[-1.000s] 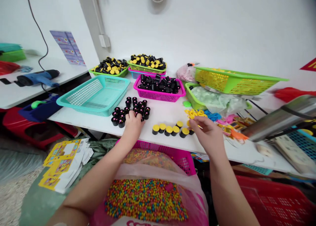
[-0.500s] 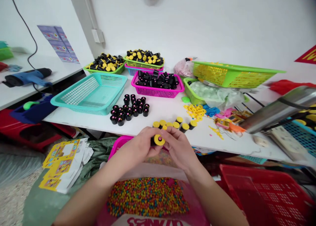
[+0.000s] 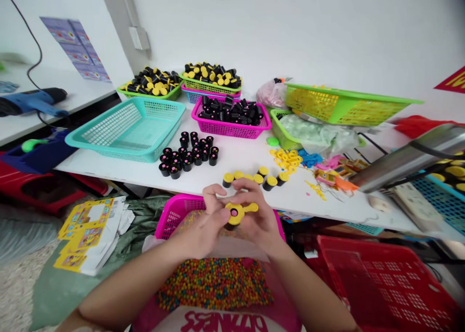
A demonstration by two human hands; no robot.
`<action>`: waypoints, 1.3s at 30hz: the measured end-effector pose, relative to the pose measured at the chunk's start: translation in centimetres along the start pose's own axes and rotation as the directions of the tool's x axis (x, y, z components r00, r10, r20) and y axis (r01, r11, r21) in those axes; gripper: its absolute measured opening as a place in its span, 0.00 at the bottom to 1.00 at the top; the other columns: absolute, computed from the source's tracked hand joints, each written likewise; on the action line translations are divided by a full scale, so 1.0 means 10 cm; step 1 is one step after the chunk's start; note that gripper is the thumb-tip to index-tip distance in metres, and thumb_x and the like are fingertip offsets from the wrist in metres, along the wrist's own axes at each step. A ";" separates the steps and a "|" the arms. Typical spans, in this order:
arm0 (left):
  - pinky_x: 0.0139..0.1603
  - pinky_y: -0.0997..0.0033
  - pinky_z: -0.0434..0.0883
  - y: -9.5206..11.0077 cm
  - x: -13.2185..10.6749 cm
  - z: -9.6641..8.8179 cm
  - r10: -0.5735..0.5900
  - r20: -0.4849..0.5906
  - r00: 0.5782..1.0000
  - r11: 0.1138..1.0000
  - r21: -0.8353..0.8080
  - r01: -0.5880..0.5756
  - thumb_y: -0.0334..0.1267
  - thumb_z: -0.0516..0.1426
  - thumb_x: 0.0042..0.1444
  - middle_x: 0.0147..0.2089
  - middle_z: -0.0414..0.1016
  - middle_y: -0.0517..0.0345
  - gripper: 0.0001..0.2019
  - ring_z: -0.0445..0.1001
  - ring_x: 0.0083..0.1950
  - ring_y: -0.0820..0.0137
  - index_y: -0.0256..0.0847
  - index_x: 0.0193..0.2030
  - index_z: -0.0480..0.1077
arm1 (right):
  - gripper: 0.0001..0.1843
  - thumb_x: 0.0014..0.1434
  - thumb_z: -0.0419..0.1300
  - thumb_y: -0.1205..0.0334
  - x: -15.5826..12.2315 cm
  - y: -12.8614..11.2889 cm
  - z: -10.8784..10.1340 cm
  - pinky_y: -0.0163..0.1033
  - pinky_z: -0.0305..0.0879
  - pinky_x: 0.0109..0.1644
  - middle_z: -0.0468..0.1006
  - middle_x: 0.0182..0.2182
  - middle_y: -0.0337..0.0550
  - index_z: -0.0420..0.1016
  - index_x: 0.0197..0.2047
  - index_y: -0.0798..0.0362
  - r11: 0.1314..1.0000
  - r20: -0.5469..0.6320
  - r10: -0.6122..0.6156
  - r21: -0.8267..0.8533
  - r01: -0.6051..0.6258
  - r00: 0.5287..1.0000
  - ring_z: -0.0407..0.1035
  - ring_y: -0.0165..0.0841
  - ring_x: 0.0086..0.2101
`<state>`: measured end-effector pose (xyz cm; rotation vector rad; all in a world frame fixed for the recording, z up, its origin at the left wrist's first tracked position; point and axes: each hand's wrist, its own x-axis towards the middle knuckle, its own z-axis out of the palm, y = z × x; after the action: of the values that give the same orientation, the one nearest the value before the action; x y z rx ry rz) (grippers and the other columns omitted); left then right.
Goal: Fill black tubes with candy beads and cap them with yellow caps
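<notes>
Pinching a yellow cap (image 3: 235, 213), the fingers (image 3: 214, 189) now reveal its side tab (image 3: 251, 207).

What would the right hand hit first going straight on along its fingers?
The right hand meets the yellow cap first, since it holds that with the left hand. Past that, probably the row of yellow-topped cylinders, though depth is unclear.

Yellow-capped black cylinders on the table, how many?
7 yellow-capped black cylinders, in a loose row on the white table just beyond the left hand and right hand. The held yellow piece isn't counted. Others may be hidden behind the fingers.
</notes>
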<state>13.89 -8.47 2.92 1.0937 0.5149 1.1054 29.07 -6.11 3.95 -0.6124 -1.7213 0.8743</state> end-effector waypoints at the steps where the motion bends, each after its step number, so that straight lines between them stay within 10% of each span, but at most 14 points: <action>1: 0.41 0.68 0.68 0.04 0.01 0.06 -0.021 0.001 1.000 0.991 -0.133 0.021 0.47 0.51 0.62 0.46 0.64 0.60 0.15 0.70 0.42 0.71 0.52 0.48 0.47 | 0.26 0.53 0.66 0.46 0.00 0.03 -0.04 0.50 0.67 0.55 0.67 0.53 0.47 0.68 0.53 0.41 0.994 0.076 -0.095 -0.046 0.099 0.993 0.65 0.43 0.52; 4: 0.31 0.73 0.65 0.12 0.06 0.20 -0.103 0.026 0.994 0.909 -0.403 0.104 0.45 0.56 0.56 0.41 0.65 0.65 0.18 0.69 0.32 0.74 0.53 0.46 0.48 | 0.37 0.45 0.72 0.50 -0.03 0.09 -0.09 0.53 0.66 0.58 0.70 0.49 0.44 0.64 0.56 0.38 0.956 0.139 -0.263 -0.098 0.277 0.955 0.67 0.44 0.51; 12: 0.25 0.77 0.59 0.08 0.10 0.34 -0.216 0.083 0.973 0.771 -0.597 0.222 0.45 0.54 0.53 0.27 0.64 0.64 0.13 0.69 0.31 0.70 0.48 0.40 0.53 | 0.22 0.51 0.63 0.61 -0.08 -0.08 -0.04 0.53 0.71 0.50 0.73 0.42 0.45 0.68 0.51 0.43 0.968 -0.009 -0.217 -0.134 0.214 0.976 0.71 0.44 0.45; 20: 0.23 0.78 0.57 0.10 0.15 0.34 -0.007 0.029 1.000 0.885 -0.465 0.020 0.51 0.54 0.59 0.32 0.68 0.65 0.16 0.65 0.26 0.75 0.49 0.40 0.49 | 0.32 0.54 0.68 0.56 -0.18 0.00 0.11 0.45 0.75 0.39 0.76 0.49 0.46 0.57 0.58 0.37 0.991 -0.252 -0.042 0.113 0.073 0.967 0.75 0.39 0.42; 28: 0.28 0.78 0.63 0.09 0.10 0.20 -0.122 0.047 0.991 0.930 -0.343 0.131 0.54 0.54 0.62 0.38 0.68 0.65 0.18 0.69 0.29 0.77 0.51 0.45 0.47 | 0.26 0.57 0.64 0.55 -0.09 -0.05 -0.06 0.59 0.62 0.61 0.69 0.53 0.50 0.65 0.59 0.41 0.942 -0.012 -0.228 -0.254 0.218 0.974 0.63 0.48 0.57; 34: 0.30 0.76 0.64 0.03 0.09 0.06 -0.137 0.125 0.983 0.978 -0.138 0.154 0.54 0.43 0.66 0.39 0.67 0.62 0.14 0.66 0.27 0.78 0.52 0.52 0.47 | 0.25 0.54 0.65 0.59 -0.03 -0.05 -0.06 0.58 0.64 0.59 0.70 0.46 0.49 0.65 0.55 0.44 0.937 0.024 -0.243 -0.254 0.241 0.970 0.65 0.48 0.55; 37: 0.41 0.70 0.68 0.18 0.20 -0.03 -0.075 0.103 0.992 0.956 0.289 0.042 0.50 0.43 0.68 0.45 0.67 0.56 0.13 0.69 0.37 0.73 0.49 0.53 0.51 | 0.26 0.53 0.62 0.65 -0.04 -0.01 -0.19 0.57 0.65 0.57 0.71 0.46 0.47 0.65 0.54 0.44 0.909 0.028 -0.248 -0.339 0.242 0.968 0.66 0.46 0.53; 39: 0.51 0.65 0.66 0.33 0.32 -0.13 0.090 0.003 0.996 0.771 0.633 -0.072 0.46 0.47 0.67 0.50 0.65 0.52 0.11 0.67 0.47 0.69 0.46 0.52 0.56 | 0.26 0.53 0.61 0.68 -0.07 0.05 -0.34 0.56 0.66 0.56 0.70 0.47 0.47 0.65 0.55 0.43 0.877 -0.007 -0.237 -0.433 0.210 0.972 0.67 0.44 0.51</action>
<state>12.70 -4.93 5.83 1.7062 0.9127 1.0426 32.53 -5.50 3.77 -0.7013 -1.8997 0.3049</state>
